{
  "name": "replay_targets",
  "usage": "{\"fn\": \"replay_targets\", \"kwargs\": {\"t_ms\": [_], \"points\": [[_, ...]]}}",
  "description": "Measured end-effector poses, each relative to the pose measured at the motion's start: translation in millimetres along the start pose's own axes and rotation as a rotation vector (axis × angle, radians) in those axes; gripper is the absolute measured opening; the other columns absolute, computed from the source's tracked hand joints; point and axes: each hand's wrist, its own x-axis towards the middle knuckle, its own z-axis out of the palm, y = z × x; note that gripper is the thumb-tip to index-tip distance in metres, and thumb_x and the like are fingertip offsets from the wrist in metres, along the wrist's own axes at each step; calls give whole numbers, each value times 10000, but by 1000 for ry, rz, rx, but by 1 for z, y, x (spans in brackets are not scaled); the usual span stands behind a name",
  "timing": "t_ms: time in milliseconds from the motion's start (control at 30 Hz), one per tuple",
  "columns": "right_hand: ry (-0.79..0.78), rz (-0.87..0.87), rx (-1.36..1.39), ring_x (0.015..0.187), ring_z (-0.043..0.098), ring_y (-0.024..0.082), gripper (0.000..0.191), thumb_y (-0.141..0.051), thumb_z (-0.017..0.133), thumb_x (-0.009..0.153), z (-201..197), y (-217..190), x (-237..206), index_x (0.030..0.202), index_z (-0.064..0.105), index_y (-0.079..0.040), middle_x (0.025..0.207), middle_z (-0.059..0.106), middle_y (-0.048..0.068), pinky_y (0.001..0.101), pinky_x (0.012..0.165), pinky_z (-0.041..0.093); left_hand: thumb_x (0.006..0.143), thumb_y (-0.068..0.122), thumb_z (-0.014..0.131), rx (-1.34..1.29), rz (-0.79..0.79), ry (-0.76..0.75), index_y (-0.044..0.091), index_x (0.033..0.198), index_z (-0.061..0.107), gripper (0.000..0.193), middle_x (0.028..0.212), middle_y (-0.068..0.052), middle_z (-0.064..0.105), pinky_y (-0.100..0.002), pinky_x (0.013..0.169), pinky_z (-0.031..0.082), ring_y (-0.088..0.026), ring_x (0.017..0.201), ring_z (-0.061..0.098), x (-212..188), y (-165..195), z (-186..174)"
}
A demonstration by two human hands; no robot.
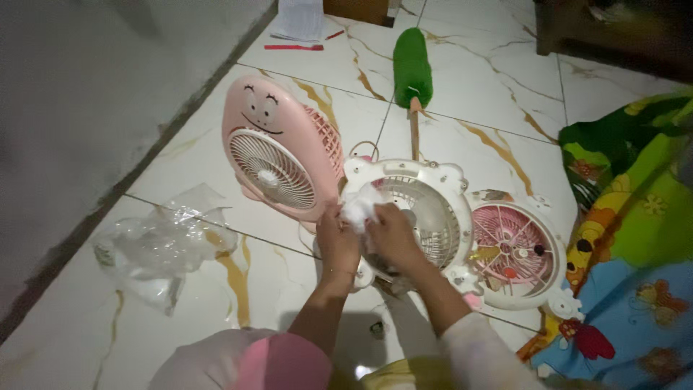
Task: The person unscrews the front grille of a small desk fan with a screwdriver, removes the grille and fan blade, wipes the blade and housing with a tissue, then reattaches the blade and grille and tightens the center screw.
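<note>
White crumpled cloth sits bunched between our left hand and right hand, both sets of fingers pinching it against the rim of the round white plastic fan grille. That grille rests on the marble-patterned floor tiles, propped where we can press down, beside an upright pink cartoon-faced fan.

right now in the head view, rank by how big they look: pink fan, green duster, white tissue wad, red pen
1. pink fan
2. green duster, though it lies farther off
3. white tissue wad
4. red pen, farthest away, so unsure
</note>
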Motion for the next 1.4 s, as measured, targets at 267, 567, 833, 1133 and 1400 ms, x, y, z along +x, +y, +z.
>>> {"fn": "replay_targets", "kwargs": {"t_ms": [267,567,833,1133,1400], "points": [[-484,451,-103,751,718,412,119,-106,691,837,-23,-15,-33,818,701,11,790,702,230,474,707,550,893,-21,439,-77,-244,-193,1,1243,625,397,1141,-203,702,-403,944,498,-344,1043,668,-4,0,-3],[-213,221,-22,754,676,396,137,-83,659,861,12,-25,-2,811,657,44,817,656,286,484,683,514,882,85,571,4,-221,-137,28,1141,689,290,1056,-224,717,-445,852,511,-397,979,680,-3,25,-10],[16,326,-176,692,649,399,284,-232,755,860,-31,22,45,772,638,11,741,653,244,466,677,505,900,46,534,252,236,11,-31,1181,681,326,1104,-290,677,-530,923,487,-465,1047,627,14,-8,11],[63,-45,-252,842,624,479,89,-8,627,776,23,11,46,860,623,23,880,644,276,536,737,496,946,34,477,212,121,-48,-45,1185,656,309,1033,-271,656,-528,880,483,-446,1004,618,7,-17,20],[104,328,-180,776,661,412,203,-141,708,900,-14,35,61,857,608,29,823,647,252,487,704,519,941,26,516,153,139,-30,-11,1146,700,278,998,-265,653,-547,888,437,-445,983,589,6,-7,28]]}}
